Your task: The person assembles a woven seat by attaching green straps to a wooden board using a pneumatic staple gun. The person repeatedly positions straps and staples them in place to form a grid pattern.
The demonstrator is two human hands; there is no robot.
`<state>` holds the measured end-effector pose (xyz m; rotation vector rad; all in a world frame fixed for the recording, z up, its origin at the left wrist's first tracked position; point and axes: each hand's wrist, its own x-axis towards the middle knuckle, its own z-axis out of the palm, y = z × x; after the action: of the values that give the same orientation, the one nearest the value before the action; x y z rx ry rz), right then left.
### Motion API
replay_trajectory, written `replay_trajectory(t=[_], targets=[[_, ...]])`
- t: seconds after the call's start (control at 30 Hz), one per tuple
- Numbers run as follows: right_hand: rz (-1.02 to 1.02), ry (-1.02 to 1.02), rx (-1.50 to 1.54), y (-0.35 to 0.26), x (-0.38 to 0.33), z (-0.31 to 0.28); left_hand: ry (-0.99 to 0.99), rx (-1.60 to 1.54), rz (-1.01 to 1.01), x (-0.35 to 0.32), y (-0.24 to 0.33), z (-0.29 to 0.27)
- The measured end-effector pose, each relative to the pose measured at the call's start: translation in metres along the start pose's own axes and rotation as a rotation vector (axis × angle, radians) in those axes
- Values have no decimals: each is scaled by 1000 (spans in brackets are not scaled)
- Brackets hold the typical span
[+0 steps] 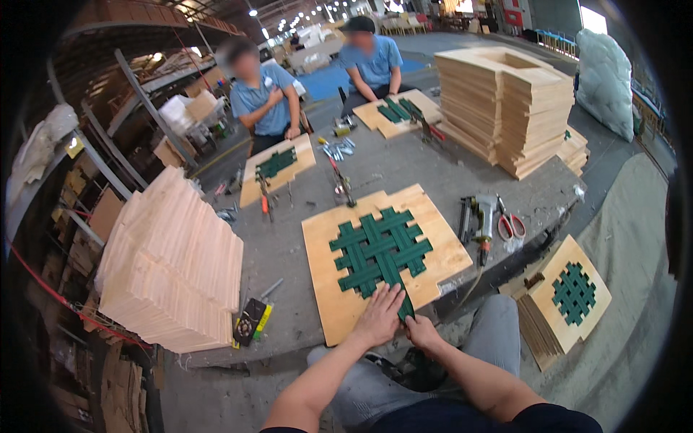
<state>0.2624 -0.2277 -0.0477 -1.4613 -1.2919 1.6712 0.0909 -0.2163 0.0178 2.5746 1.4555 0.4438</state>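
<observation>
A plywood panel [322, 252] lies in front of me at the table's near edge. Over its middle, dark green webbing straps [380, 247] cross in an over-and-under weave. One green strap [406, 307] runs out of the weave toward me, past the panel's near edge. My left hand [377, 320] rests flat with fingers extended at the weave's near side, beside this strap. Close by on the right, my right hand [424, 334] is closed on the strap's near end. The panel's opening, if any, is hidden under the weave.
Plywood stacks stand at the left [173, 267] and far right [502, 101]. A staple gun [484, 220] and red-handled scissors [511, 226] lie right; a tape measure [250, 321] lies left. Two co-workers sit opposite with panels. A woven panel [575, 292] tops a low stack at right.
</observation>
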Motion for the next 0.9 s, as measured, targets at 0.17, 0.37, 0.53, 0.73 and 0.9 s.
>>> replay_trajectory(t=[0.17, 0.37, 0.53, 0.73, 0.9], targets=[[-50, 24, -50, -8, -16, 1, 40, -49, 19, -3, 0, -2], [-85, 8, 14, -16, -27, -1, 61, -59, 1, -1, 3, -9], [-94, 15, -47, -25, -35, -4, 27, -29, -19, 3, 4, -12], [-94, -21, -12, -35, -45, -8, 12, -1, -30, 0, -1, -8], [93, -51, 129, -57, -64, -16, 14, -19, -1, 1, -1, -3]])
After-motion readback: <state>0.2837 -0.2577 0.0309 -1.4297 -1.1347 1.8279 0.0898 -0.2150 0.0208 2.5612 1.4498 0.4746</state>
